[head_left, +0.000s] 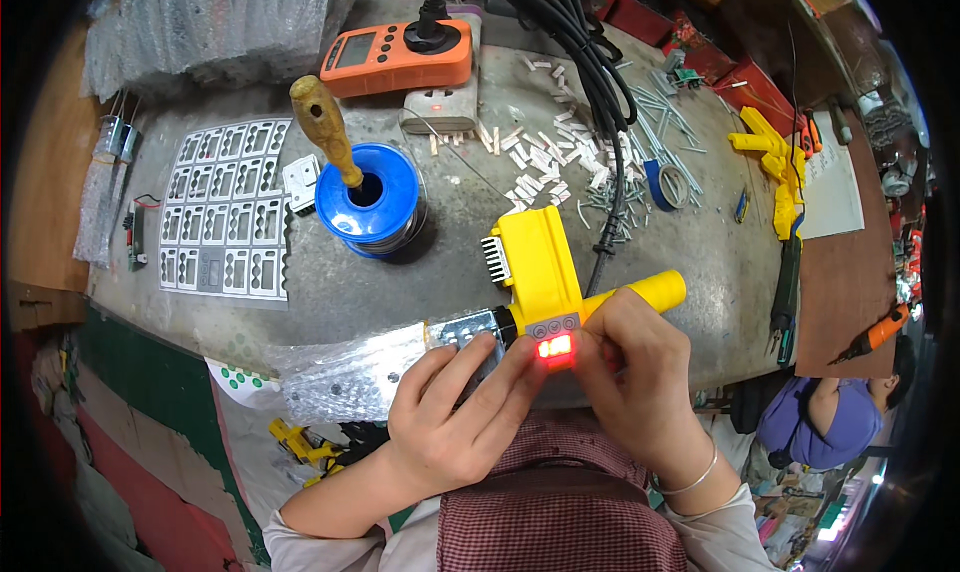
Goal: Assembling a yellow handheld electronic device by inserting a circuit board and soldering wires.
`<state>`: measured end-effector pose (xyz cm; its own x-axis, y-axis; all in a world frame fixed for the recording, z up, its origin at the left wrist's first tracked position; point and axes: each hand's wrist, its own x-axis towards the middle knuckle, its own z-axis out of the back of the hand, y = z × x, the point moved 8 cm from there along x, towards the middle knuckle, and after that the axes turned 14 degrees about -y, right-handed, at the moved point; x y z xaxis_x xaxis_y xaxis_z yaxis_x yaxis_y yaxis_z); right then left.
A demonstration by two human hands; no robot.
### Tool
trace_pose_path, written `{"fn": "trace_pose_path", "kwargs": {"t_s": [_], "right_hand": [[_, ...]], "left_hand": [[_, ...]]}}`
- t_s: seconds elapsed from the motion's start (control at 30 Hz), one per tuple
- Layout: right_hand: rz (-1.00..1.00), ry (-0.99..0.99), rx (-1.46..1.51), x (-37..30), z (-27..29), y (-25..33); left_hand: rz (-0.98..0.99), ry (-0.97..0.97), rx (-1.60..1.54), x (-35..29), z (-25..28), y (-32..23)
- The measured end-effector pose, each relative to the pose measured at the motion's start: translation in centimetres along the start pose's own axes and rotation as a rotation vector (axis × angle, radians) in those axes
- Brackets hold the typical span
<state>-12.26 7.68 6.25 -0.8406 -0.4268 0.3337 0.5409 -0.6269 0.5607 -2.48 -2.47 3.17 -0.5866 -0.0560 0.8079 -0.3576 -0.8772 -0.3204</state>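
Note:
A yellow handheld tool (pixel 545 262) lies in front of me with its handle (pixel 655 290) pointing right. A lit red digital display (pixel 554 348) and a grey button label (pixel 552 327) show on its near end. The metal part at its left is sheathed in bubble wrap (pixel 345 377). My left hand (pixel 455 407) is bent around the metal part and display's left edge, its fingertips against the tool. My right hand (pixel 635 367) is closed in a pinch at the display's right edge; its thumb and fingertips touch the tool, partly hiding its handle.
A label sheet (pixel 225 212) lies left of a blue solder spool (pixel 370 197) holding a wooden-handled screwdriver (pixel 325 132). Behind are an orange power meter (pixel 395 60) and black cables (pixel 590 82). Scattered white pieces (pixel 540 162), screws (pixel 665 112), tape (pixel 672 185) and another yellow housing (pixel 775 167) lie right. Another person (pixel 835 412) sits far right.

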Motion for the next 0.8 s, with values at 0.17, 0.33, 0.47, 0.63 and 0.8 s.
{"fn": "trace_pose_path", "kwargs": {"t_s": [0.17,0.33,0.47,0.63,0.8], "right_hand": [[0.058,0.016,-0.083,-0.1,-0.1,0.5],[0.093,0.016,-0.144,-0.1,0.0,0.8],[0.203,0.045,-0.274,0.3,-0.3,0.5],[0.317,-0.026,-0.316,2.0,1.5,-0.1],[0.22,0.284,-0.161,2.8,-0.5,-2.4]], "left_hand": [[0.004,-0.014,-0.01,0.1,0.1,-0.1],[-0.004,-0.036,-0.016,-0.1,0.1,-0.1],[-0.005,-0.042,-0.011,-0.1,0.0,-0.1],[0.044,-0.019,-0.036,0.2,0.2,-0.2],[0.071,0.017,-0.1,0.1,-0.1,0.0]]}}
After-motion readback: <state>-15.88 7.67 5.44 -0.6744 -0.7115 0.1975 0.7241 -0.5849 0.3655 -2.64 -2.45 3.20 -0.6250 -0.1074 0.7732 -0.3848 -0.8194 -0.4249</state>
